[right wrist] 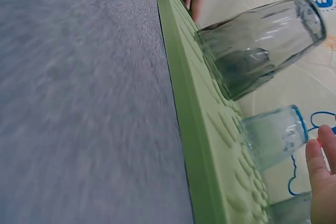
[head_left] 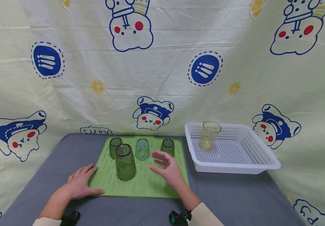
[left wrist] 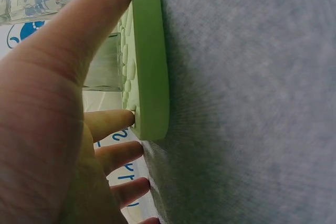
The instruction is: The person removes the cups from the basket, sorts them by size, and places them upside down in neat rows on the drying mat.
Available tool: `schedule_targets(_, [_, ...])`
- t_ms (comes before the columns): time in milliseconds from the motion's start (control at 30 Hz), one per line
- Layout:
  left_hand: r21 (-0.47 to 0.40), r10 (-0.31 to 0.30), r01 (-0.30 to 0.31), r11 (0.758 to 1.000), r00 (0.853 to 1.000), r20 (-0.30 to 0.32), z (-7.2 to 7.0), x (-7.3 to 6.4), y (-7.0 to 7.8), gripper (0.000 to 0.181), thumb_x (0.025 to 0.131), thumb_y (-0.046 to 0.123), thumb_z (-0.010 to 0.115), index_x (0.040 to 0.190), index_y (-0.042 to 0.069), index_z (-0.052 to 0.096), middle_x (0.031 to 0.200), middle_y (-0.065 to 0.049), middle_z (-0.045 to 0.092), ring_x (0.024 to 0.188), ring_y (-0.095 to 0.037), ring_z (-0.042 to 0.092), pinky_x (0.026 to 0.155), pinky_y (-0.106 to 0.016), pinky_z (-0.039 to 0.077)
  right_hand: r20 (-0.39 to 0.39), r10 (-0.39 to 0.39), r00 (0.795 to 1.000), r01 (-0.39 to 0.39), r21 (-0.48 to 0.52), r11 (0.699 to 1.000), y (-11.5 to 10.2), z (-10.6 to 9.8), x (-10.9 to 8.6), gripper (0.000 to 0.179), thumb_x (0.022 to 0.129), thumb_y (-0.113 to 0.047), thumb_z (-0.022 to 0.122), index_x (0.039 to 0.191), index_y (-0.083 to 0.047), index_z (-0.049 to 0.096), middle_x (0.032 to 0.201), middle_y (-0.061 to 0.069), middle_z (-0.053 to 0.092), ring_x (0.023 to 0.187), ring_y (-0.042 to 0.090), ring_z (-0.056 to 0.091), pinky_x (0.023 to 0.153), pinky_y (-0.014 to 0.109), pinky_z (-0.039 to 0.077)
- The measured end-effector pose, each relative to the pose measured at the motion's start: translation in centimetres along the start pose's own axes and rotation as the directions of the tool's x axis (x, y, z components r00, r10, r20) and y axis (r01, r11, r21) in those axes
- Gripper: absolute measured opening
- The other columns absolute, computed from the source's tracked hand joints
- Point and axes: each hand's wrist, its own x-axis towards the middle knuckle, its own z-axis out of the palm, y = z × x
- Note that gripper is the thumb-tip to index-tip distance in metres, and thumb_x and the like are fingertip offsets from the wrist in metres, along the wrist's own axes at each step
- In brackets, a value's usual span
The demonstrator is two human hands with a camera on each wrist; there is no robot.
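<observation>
My left hand [head_left: 79, 183] rests spread on the front left corner of a green drying mat [head_left: 148, 188], its thumb along the front edge. Over the right part of the mat hovers my right hand [head_left: 168, 169], fingers loosely bent and holding nothing. Between the hands stands a tall green glass [head_left: 125, 166]. Behind it are a short dark green glass [head_left: 115, 147] at the left, a short blue-tinted glass [head_left: 142, 150] in the middle and another short dark green glass [head_left: 168, 147] at the right, just behind the right hand's fingers. The right wrist view shows the tall glass upright on the ridged mat.
A white plastic basket [head_left: 236, 168] with perforated walls stands right of the mat. Inside, at its left, is a yellow-tinted glass [head_left: 209, 136]. Grey cloth [head_left: 222, 201] covers the table, and a printed curtain [head_left: 162, 72] hangs behind it.
</observation>
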Motion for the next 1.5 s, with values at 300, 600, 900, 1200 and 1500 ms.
schedule_targets(300, [-0.005,-0.004,0.004,1.0,1.0,0.004,-0.1,-0.1,0.0,0.11,0.072,0.071,0.078,0.151,0.002,0.046,0.157,-0.029,0.039,0.14,-0.059,0.035,0.102,-0.08,0.032,-0.024,-0.06,0.998,0.06,0.009,0.998,-2.2,-2.6,-1.7,0.053,0.086,-0.005,0.081,0.135,-0.003,0.061,0.138,0.024,0.062,0.129,0.029,0.062,0.108,0.035,0.052])
schedule_targets(600, [0.0,-0.001,0.001,1.0,1.0,0.001,0.0,-0.1,0.1,0.109,0.072,0.071,0.078,0.151,0.002,0.047,0.157,-0.028,0.04,0.14,-0.058,0.035,0.102,-0.079,0.033,-0.031,-0.217,0.976,0.217,-0.011,0.976,-4.2,-6.0,-2.7,0.048,0.088,0.007,0.074,0.133,0.01,0.057,0.13,0.031,0.063,0.12,0.016,0.068,0.101,0.027,0.055])
schedule_targets(900, [0.001,0.0,0.0,1.0,1.0,-0.004,0.0,-0.1,0.1,0.108,0.073,0.071,0.078,0.151,0.003,0.047,0.156,-0.028,0.041,0.14,-0.057,0.036,0.102,-0.079,0.033,-0.137,-0.293,0.946,0.293,-0.021,0.956,-6.4,-9.8,-2.6,0.041,0.087,0.016,0.07,0.126,0.016,0.058,0.12,0.009,0.073,0.112,0.018,0.072,0.096,0.028,0.058])
schedule_targets(1200, [0.004,-0.006,0.006,1.0,1.0,0.008,0.0,0.0,0.0,0.109,0.073,0.072,0.078,0.151,0.003,0.046,0.157,-0.028,0.04,0.141,-0.057,0.035,0.103,-0.079,0.032,-0.291,-0.295,0.91,0.257,-0.161,0.953,-8.7,-13.5,-1.5,0.032,0.09,0.009,0.071,0.121,0.013,0.062,0.11,-0.003,0.075,0.102,0.008,0.072,0.09,0.017,0.058])
schedule_targets(1500, [0.011,-0.004,0.004,1.0,1.0,0.011,0.0,0.0,-0.1,0.109,0.073,0.073,0.077,0.151,0.003,0.047,0.157,-0.028,0.04,0.141,-0.057,0.035,0.102,-0.079,0.032,-0.481,-0.23,0.846,0.148,-0.201,0.968,-10.3,-17.1,0.4,0.029,0.092,-0.004,0.075,0.12,0.004,0.068,0.105,-0.006,0.074,0.095,0.006,0.072,0.085,0.013,0.057])
